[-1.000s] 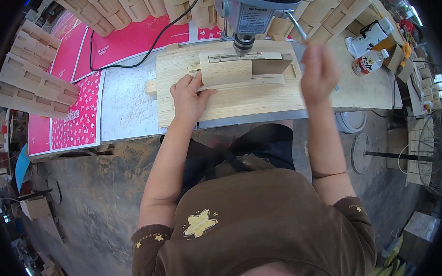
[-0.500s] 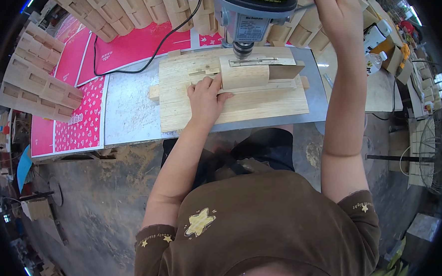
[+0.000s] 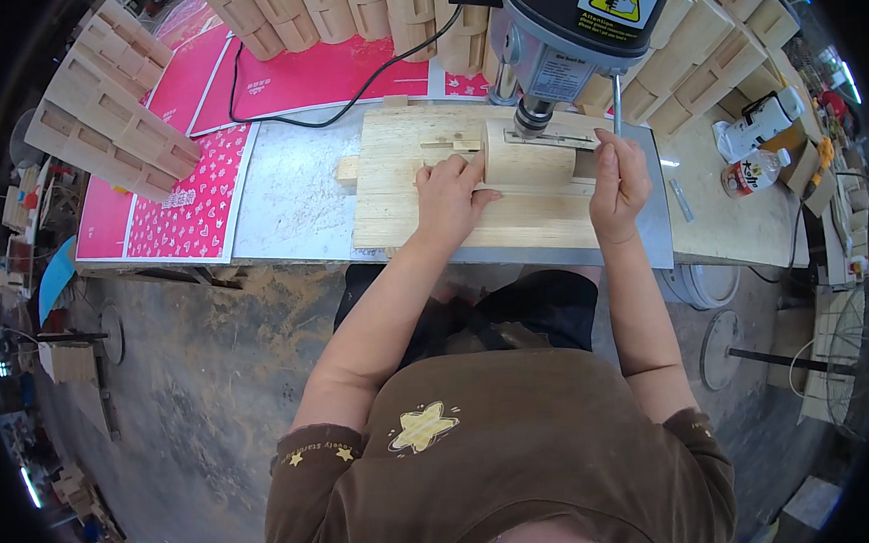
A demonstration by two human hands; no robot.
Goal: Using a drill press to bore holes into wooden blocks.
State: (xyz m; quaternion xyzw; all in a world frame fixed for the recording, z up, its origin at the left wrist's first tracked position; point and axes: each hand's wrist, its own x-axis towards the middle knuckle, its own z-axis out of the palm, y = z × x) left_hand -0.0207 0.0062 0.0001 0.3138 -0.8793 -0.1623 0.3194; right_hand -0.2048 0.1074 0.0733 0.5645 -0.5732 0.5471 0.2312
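Note:
A pale wooden block (image 3: pixel 530 168) with a rounded top lies on a flat wooden board (image 3: pixel 402 219) under the drill press (image 3: pixel 558 34). My left hand (image 3: pixel 447 200) is at the block's left end, its thumb and forefinger closed about the near left corner. The drill chuck (image 3: pixel 533 119) is low over the block's far side, beside a slim metal strip (image 3: pixel 570 140); the bit's tip cannot be made out. My right hand (image 3: pixel 619 185) is closed round the lower end of the drill press's metal lever (image 3: pixel 617 103), right of the block.
Stacked wooden pieces with slots (image 3: pixel 117 121) stand at the left, and more (image 3: pixel 708 60) stand at the far right. A black cable (image 3: pixel 347 107) crosses the pink sheet (image 3: pixel 316 76). Bottles (image 3: pixel 752 173) and a small clear tube (image 3: pixel 681 201) are on the right side.
My right hand has come down and nearer with the lever, from high up to beside the block. My left hand stays at the block's left end. The whole view has shifted.

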